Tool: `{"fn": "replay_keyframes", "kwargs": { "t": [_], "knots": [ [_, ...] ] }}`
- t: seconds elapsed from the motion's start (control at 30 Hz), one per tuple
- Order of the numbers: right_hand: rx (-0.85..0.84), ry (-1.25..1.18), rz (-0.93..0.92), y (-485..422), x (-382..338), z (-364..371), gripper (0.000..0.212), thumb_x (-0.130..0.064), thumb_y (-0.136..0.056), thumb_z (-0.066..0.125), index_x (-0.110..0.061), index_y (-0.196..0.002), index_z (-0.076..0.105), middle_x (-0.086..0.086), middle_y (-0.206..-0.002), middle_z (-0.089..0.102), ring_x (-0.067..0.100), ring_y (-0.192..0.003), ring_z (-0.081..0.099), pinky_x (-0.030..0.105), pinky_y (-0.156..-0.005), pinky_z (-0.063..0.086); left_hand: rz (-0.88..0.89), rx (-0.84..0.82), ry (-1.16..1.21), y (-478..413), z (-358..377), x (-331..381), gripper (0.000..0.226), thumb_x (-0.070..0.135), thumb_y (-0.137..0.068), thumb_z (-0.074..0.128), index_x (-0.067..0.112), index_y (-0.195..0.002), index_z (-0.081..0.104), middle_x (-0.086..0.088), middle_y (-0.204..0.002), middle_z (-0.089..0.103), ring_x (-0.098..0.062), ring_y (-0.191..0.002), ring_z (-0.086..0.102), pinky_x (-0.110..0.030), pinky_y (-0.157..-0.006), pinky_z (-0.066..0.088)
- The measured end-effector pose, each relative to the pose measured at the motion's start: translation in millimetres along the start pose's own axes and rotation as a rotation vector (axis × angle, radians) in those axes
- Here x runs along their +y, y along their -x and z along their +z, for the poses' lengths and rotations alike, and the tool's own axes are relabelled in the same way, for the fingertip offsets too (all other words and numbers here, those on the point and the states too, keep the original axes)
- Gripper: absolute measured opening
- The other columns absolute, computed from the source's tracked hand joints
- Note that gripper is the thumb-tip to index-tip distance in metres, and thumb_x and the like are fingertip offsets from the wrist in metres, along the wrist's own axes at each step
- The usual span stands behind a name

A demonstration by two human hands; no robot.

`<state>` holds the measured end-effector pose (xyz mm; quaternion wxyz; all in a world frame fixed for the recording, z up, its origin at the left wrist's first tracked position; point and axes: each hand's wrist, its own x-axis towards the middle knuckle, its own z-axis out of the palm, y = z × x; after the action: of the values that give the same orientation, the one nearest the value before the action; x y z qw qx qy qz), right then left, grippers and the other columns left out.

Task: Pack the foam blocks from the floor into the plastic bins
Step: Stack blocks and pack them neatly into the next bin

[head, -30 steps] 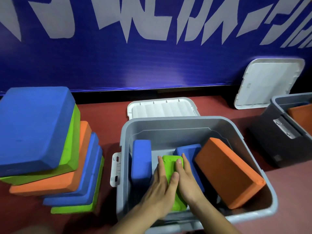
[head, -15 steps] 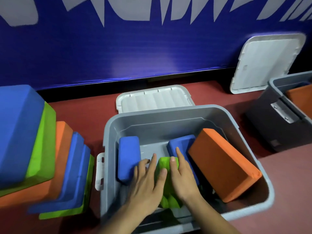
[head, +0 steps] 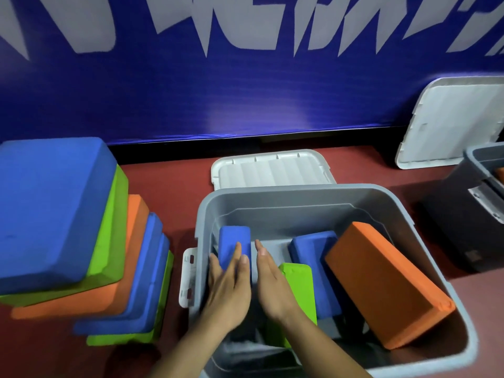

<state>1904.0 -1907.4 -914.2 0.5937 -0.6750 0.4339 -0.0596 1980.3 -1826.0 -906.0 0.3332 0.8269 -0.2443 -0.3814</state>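
A grey plastic bin (head: 300,197) stands on the floor in front of me. Inside it are a blue block on end at the left (head: 234,241), a green block (head: 298,285), a second blue block (head: 313,249) and a large orange block (head: 381,285) leaning at the right. My left hand (head: 227,290) lies with straight fingers against the left blue block. My right hand (head: 272,287) is flat with straight fingers, just left of the green block, holding nothing. A stack of several blue, green and orange foam blocks (head: 68,227) rises on the floor to the left.
A white lid (head: 270,170) lies on the red floor behind the bin. A second white lid (head: 450,121) leans on the blue wall at the right. A second grey bin (head: 480,192) with an orange block in it stands at the far right.
Both hands have left the green block and shifted left toward the left blue block. The green block now lies to the right of my right hand.
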Motion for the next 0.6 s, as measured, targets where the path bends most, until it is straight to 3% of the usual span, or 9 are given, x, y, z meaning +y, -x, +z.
{"fn": "replay_keyframes", "kwargs": {
  "t": [0.1, 0.17, 0.23, 0.3, 0.37, 0.43, 0.5, 0.57, 0.6],
  "knots": [
    [-0.04, -0.103, 0.073, -5.5, 4.4, 10.3, 0.066, -0.058, -0.103, 0.014, -0.028, -0.159, 0.029, -0.019, -0.159, 0.028, -0.01, -0.14, 0.021, 0.01, -0.117, 0.012, -0.012, 0.015, 0.011, -10.1, 4.2, -5.7, 0.064, 0.061, -0.098, 0.009, 0.041, -0.159, 0.012, 0.006, -0.17, -0.001, -0.011, -0.155, -0.011, -0.032, -0.123, -0.002],
    [-0.054, -0.195, 0.123, -9.3, 7.5, 16.7, 0.078, -0.073, -0.089, 0.012, -0.037, -0.155, 0.033, -0.024, -0.151, 0.034, -0.009, -0.138, 0.028, 0.018, -0.119, 0.016, -0.039, 0.026, 0.07, -14.4, 5.7, -4.1, 0.079, 0.071, -0.085, 0.004, 0.044, -0.158, 0.014, 0.006, -0.168, 0.004, -0.014, -0.155, 0.012, -0.032, -0.124, 0.009],
    [-0.046, -0.226, 0.138, -11.9, 7.4, 20.1, 0.074, -0.084, -0.083, 0.014, -0.051, -0.144, 0.04, -0.027, -0.145, 0.04, -0.009, -0.135, 0.034, 0.021, -0.119, 0.02, -0.064, 0.041, 0.126, -14.8, 6.1, 0.3, 0.091, 0.081, -0.072, 0.003, 0.049, -0.156, 0.015, 0.006, -0.164, 0.007, -0.017, -0.149, 0.03, -0.033, -0.123, 0.018],
    [-0.042, -0.206, 0.122, -17.6, 8.7, 18.7, 0.091, -0.1, -0.075, 0.013, -0.053, -0.145, 0.047, -0.025, -0.15, 0.044, -0.006, -0.14, 0.036, 0.03, -0.124, 0.022, -0.039, 0.054, 0.16, -14.9, 7.1, 3.4, 0.09, 0.085, -0.071, 0.004, 0.054, -0.155, 0.016, 0.012, -0.159, 0.008, -0.016, -0.147, 0.034, -0.038, -0.123, 0.022],
    [-0.045, -0.203, 0.11, -24.3, 6.5, 14.6, 0.103, -0.103, -0.07, 0.011, -0.048, -0.153, 0.038, -0.026, -0.155, 0.038, -0.006, -0.144, 0.031, 0.034, -0.126, 0.02, -0.008, 0.069, 0.171, -17.9, 6.8, 4.4, 0.083, 0.084, -0.076, 0.007, 0.056, -0.154, 0.016, 0.018, -0.158, 0.007, -0.013, -0.146, 0.035, -0.039, -0.123, 0.025],
    [-0.087, -0.239, 0.135, -28.6, -2.9, 10.2, 0.094, -0.095, -0.077, 0.013, -0.044, -0.152, 0.04, -0.025, -0.152, 0.039, -0.006, -0.141, 0.034, 0.031, -0.125, 0.022, -0.014, 0.083, 0.187, -24.6, 2.7, 5.1, 0.074, 0.08, -0.083, 0.011, 0.056, -0.153, 0.016, 0.02, -0.16, 0.004, -0.012, -0.146, 0.035, -0.038, -0.122, 0.026],
    [-0.126, -0.271, 0.15, -35.4, -6.7, 11.5, 0.064, -0.079, -0.09, 0.016, -0.05, -0.136, 0.051, -0.023, -0.143, 0.051, -0.008, -0.127, 0.049, 0.022, -0.113, 0.037, -0.054, 0.094, 0.229, -32.4, -3.1, 5.2, 0.068, 0.076, -0.09, 0.015, 0.052, -0.154, 0.02, 0.018, -0.163, 0.003, -0.012, -0.147, 0.034, -0.03, -0.117, 0.028],
    [-0.125, -0.301, 0.167, -38.7, -11.7, 15.5, 0.038, -0.07, -0.098, 0.018, -0.059, -0.111, 0.052, -0.022, -0.136, 0.054, -0.007, -0.118, 0.054, 0.02, -0.105, 0.041, -0.092, 0.105, 0.276, -37.1, -6.3, 7.2, 0.079, 0.079, -0.086, 0.016, 0.045, -0.157, 0.024, 0.018, -0.165, 0.003, -0.013, -0.147, 0.032, -0.024, -0.107, 0.028],
    [-0.112, -0.312, 0.16, -40.9, -10.2, 17.8, 0.035, -0.073, -0.096, 0.02, -0.061, -0.108, 0.051, -0.018, -0.141, 0.053, -0.003, -0.125, 0.053, 0.025, -0.112, 0.039, -0.108, 0.114, 0.292, -38.5, -6.6, 7.7, 0.089, 0.083, -0.08, 0.016, 0.042, -0.158, 0.024, 0.019, -0.165, 0.003, -0.013, -0.148, 0.031, -0.023, -0.105, 0.027]
  ]
}}
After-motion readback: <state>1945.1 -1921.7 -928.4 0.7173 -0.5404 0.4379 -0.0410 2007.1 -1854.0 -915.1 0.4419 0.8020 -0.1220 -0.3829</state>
